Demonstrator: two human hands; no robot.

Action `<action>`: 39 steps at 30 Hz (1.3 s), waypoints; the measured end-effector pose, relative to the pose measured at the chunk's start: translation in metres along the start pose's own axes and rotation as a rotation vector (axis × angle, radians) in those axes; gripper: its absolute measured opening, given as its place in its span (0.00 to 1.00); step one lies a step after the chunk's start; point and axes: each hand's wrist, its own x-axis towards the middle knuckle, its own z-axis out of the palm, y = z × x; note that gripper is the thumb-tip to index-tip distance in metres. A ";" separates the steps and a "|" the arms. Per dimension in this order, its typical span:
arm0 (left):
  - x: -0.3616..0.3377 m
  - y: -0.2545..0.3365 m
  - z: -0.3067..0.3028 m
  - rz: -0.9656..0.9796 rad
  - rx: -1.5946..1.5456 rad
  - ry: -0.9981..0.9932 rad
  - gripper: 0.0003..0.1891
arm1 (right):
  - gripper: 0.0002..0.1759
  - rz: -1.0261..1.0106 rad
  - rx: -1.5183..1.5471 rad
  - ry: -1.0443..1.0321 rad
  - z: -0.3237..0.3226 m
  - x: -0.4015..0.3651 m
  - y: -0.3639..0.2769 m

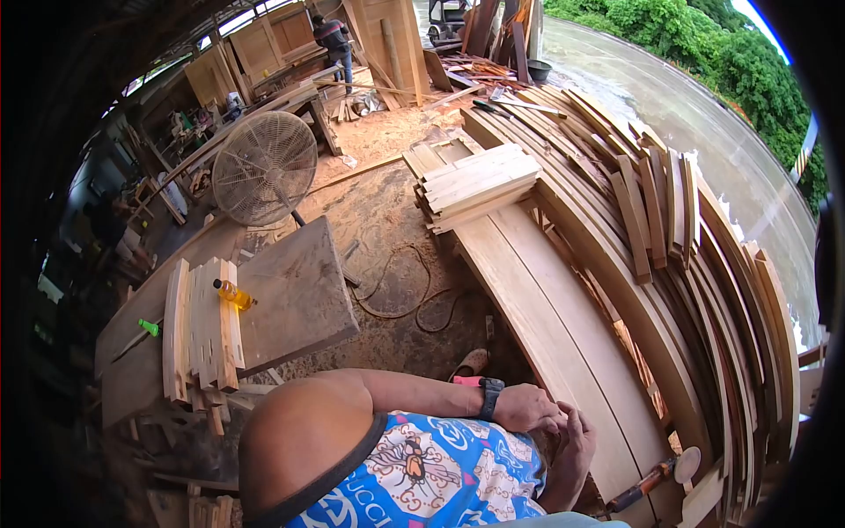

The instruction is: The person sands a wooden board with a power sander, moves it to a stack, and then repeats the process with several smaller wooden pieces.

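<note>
My left hand (526,408), with a dark watch on its wrist, reaches in from the left. It meets my right hand (576,442) in front of the blue patterned shirt (422,475). The fingers of both hands are bent and pressed together at the fingertips; anything between them is too small or hidden to name. Just beyond the hands lie long pale boards (563,326) side by side. A hammer-like tool (647,486) with a dark handle and round head rests at their near end.
Cut pale strips (480,185) are stacked on the boards' far end. Long curved planks (687,308) fill the right. On the left are a fan (264,167), a worktable (295,295) with a yellow bottle (232,294), and a cable (387,315) on the floor. Another person (334,40) stands far back.
</note>
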 end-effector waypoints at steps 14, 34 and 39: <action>0.004 -0.005 0.002 0.020 0.049 -0.028 0.15 | 0.21 0.002 0.004 0.004 -0.003 0.001 0.004; 0.005 -0.002 -0.011 0.052 -0.127 -0.147 0.13 | 0.25 0.139 0.244 -0.255 -0.028 0.017 0.020; 0.016 0.000 -0.010 -0.078 -0.140 -0.136 0.14 | 0.24 -0.111 -0.233 0.018 -0.011 0.010 0.008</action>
